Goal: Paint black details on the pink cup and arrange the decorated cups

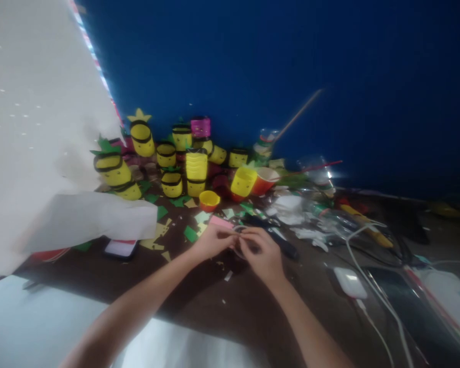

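1. One dark desk (199,291) carries the lot, its far edge near a blue wall (222,56).
2. One white sheet (111,220) lies toward the left edge, apparently kept aside from the handwork.
3. Many yellow pots (197,163) crowd the far edge, some stacked, probably to save room.
4. Two hands, the left hand (214,241) and the right hand (266,253), meet over the desk's middle, each grip narrow, fingertips pinched together.
5. One pink piece (221,222) sits just beyond the left hand, toward the far edge.
6. One thin pale loop (238,228) is between both sets of fingertips; something so slight seems to need pinching. Blur hides its ends.
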Demonstrator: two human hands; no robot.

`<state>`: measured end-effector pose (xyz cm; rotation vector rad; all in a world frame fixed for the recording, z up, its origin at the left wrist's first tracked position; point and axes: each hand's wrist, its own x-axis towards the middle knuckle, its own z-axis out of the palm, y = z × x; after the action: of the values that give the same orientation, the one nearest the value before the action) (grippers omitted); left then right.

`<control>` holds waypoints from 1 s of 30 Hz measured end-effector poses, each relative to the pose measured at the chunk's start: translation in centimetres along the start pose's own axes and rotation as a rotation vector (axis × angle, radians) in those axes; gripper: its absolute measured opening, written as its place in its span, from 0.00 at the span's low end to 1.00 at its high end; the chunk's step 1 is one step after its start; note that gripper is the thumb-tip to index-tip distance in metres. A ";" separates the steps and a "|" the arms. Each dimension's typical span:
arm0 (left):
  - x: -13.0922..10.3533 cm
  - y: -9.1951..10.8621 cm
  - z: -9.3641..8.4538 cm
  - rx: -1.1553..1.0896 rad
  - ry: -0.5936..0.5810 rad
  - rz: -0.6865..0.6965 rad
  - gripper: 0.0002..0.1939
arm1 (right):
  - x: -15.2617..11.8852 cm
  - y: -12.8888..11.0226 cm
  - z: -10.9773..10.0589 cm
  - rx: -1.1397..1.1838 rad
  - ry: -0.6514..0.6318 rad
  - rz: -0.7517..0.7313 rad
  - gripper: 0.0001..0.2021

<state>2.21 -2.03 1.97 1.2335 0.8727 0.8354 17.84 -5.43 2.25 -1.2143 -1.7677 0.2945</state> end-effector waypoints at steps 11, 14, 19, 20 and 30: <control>-0.1 -0.1 -0.1 0.075 0.007 0.063 0.13 | -0.1 0.6 0.3 0.040 0.006 -0.006 0.03; -0.2 -0.1 0.0 0.164 0.007 0.103 0.13 | -0.1 0.6 0.3 0.051 0.016 0.019 0.03; -0.3 -0.2 0.1 0.322 0.032 0.179 0.14 | -0.1 0.7 0.4 0.087 0.005 0.074 0.03; -0.4 -0.1 0.1 0.357 0.041 0.196 0.14 | -0.1 0.7 0.4 0.094 0.003 0.078 0.03; -0.4 0.0 0.2 0.482 0.061 0.233 0.13 | 0.1 1.0 0.5 0.162 0.008 0.124 0.03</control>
<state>2.21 -2.48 2.06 1.7639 1.0285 0.8785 18.05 -4.80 1.43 -1.2078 -1.6314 0.4943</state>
